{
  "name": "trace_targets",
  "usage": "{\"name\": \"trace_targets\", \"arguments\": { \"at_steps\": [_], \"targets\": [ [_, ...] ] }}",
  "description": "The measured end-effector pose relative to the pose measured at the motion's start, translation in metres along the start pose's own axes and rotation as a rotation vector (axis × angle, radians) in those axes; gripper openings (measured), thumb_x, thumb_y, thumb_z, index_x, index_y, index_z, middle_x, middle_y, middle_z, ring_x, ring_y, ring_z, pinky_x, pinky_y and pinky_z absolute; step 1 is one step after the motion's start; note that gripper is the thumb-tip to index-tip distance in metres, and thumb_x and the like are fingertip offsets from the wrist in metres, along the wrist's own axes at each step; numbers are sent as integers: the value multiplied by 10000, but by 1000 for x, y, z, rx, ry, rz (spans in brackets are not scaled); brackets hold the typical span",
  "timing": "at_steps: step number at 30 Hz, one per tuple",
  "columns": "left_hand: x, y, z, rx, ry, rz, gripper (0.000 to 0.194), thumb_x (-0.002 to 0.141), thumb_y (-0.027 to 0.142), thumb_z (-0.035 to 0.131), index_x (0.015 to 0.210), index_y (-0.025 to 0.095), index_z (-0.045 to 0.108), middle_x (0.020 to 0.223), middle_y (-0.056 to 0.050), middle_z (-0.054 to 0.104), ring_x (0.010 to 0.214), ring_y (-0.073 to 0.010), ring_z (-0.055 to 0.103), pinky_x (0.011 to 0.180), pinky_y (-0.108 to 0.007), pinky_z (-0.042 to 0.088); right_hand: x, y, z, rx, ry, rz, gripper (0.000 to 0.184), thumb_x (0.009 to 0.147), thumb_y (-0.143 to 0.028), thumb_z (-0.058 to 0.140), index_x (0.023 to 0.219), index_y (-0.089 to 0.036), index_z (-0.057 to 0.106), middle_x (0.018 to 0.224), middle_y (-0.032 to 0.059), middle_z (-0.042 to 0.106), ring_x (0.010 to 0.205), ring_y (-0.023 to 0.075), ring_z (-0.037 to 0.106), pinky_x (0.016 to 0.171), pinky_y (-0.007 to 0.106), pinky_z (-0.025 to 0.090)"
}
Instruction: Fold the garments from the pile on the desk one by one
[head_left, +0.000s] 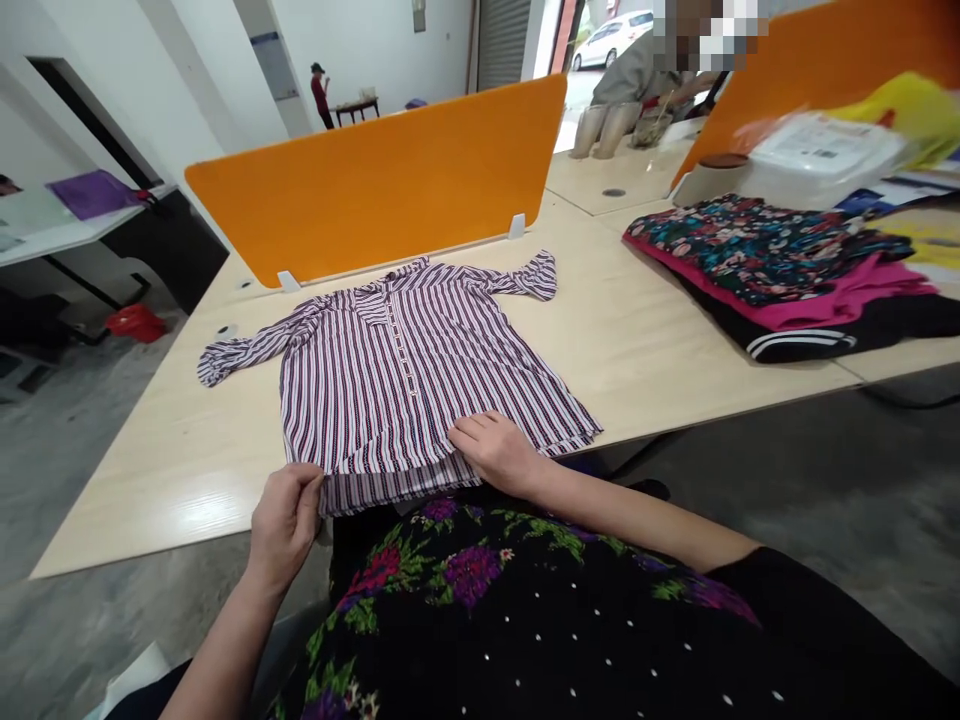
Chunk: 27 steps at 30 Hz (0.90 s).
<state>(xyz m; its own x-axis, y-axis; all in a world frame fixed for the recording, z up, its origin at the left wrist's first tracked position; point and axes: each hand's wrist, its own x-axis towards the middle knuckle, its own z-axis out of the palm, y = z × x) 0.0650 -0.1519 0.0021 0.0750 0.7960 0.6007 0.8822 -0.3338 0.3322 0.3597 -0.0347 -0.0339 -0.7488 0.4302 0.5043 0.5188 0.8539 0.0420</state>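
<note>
A purple, white and red striped shirt (420,370) lies spread flat, front up, on the light wooden table (645,340), sleeves stretched out to both sides. My left hand (285,520) pinches the shirt's lower left hem corner at the table's near edge. My right hand (491,447) rests on the lower hem near the middle, fingers curled down onto the fabric.
An orange divider panel (375,190) stands behind the shirt. A pile of folded clothes (780,270), floral on top, lies at the right, with a second orange panel (832,60) and a white box (817,150) beyond. Another person sits at the far table; one stands far back.
</note>
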Motion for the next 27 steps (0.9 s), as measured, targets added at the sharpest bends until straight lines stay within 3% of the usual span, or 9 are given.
{"name": "trace_targets", "arguments": {
  "at_steps": [3, 6, 12, 16, 18, 22, 25, 27],
  "targets": [
    [-3, 2, -11, 22, 38, 26, 101, 900, 146, 473, 904, 213, 549, 825, -9, 598, 801, -143, 576, 730, -256, 454, -8, 5, -12, 46, 161, -39, 259, 920, -107, 364, 953, -134, 620, 877, 102, 650, 815, 185, 539, 776, 340, 370],
    [-9, 5, -23, 6, -23, 95, 125, 889, 116, 477, 925, 217, 540, 847, -16, 587, 826, -151, 563, 751, -270, 449, -21, 8, -25, 98, 224, -157, 271, 926, -113, 356, 1016, -150, 609, 933, 100, 660, 839, 178, 549, 833, 364, 388],
    [-26, 0, -20, 30, -337, 210, 109, 914, 138, 446, 906, 219, 519, 763, 4, 581, 708, -139, 539, 676, -270, 428, -38, 9, -20, 162, 60, -285, 225, 947, -134, 391, 947, -148, 616, 854, 71, 646, 794, 159, 527, 770, 332, 376],
    [-27, -2, -12, 155, -559, 228, 172, 951, 248, 427, 833, 223, 549, 715, 19, 596, 638, -140, 549, 603, -270, 420, -37, 12, -21, 275, -90, -292, 230, 961, -326, 461, 935, -165, 622, 877, 72, 637, 826, 167, 518, 758, 321, 357],
    [-20, 1, -7, 185, -545, 256, 188, 958, 279, 421, 879, 219, 581, 774, 1, 627, 676, -144, 575, 620, -274, 442, -38, 17, -23, 329, -91, -235, 272, 955, -390, 469, 937, -164, 620, 876, 73, 640, 829, 171, 526, 765, 322, 357],
    [5, 10, 16, 254, -349, 333, 223, 950, 260, 433, 1059, 181, 611, 1041, -77, 658, 1001, -199, 594, 861, -338, 479, -41, 34, -21, 196, -17, 116, 226, 965, -318, 445, 984, -165, 611, 1010, 108, 640, 927, 208, 547, 807, 346, 372],
    [18, 10, 44, 347, -409, 379, 457, 923, 412, 479, 1334, 212, 499, 1375, -99, 520, 1334, -295, 380, 1059, -473, 368, -46, 47, -17, 92, -34, 280, 234, 945, -344, 477, 1031, -165, 602, 1087, 140, 615, 981, 252, 544, 800, 366, 409],
    [18, 7, 60, 393, -484, 387, 656, 878, 572, 464, 1447, 259, 367, 1496, -89, 392, 1400, -339, 268, 1087, -546, 313, -52, 53, -17, 76, -37, 333, 243, 940, -359, 478, 1021, -164, 598, 1040, 141, 618, 961, 262, 552, 788, 374, 432]
  ]
}}
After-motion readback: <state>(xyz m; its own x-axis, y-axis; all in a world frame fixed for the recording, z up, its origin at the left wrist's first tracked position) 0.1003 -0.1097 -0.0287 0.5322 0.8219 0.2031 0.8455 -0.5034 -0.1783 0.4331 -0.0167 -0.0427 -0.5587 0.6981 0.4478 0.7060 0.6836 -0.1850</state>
